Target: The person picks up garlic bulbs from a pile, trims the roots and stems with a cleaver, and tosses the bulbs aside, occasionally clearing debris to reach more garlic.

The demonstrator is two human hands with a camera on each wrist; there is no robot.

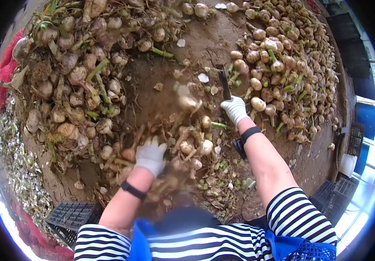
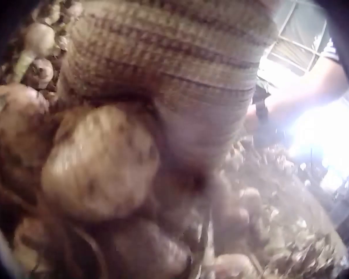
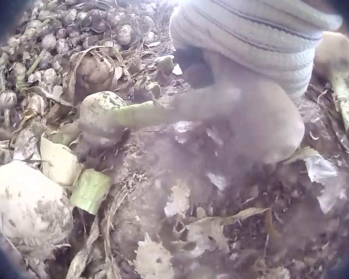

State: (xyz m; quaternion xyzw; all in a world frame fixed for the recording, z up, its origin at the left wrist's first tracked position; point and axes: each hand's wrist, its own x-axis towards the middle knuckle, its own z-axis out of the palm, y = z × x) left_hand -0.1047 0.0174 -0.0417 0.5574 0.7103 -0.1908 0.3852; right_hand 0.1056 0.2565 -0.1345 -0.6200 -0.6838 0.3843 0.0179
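Note:
My left hand (image 1: 151,155), in a pale knitted glove, reaches into garlic at the near edge of the left heap, its fingers slightly spread. Under that glove in the left wrist view is a soil-stained garlic bulb (image 2: 102,165); the fingertips are hidden there. My right hand (image 1: 235,108), gloved too, grips a knife (image 1: 225,82) whose long dark blade points away from me. A motion-blurred garlic bulb (image 3: 262,125) with its stem overlaps the right glove in the right wrist view. Between the hands lie more bulbs, one of them a garlic bulb (image 1: 206,122) with a green stem.
A heap of untrimmed garlic (image 1: 74,74) with stalks rises at left. Trimmed bulbs (image 1: 283,65) form a large pile at right. Cut stem pieces (image 1: 222,174) and skins litter the ground near me. Black plastic crates (image 1: 74,216) stand at the lower left, others at right.

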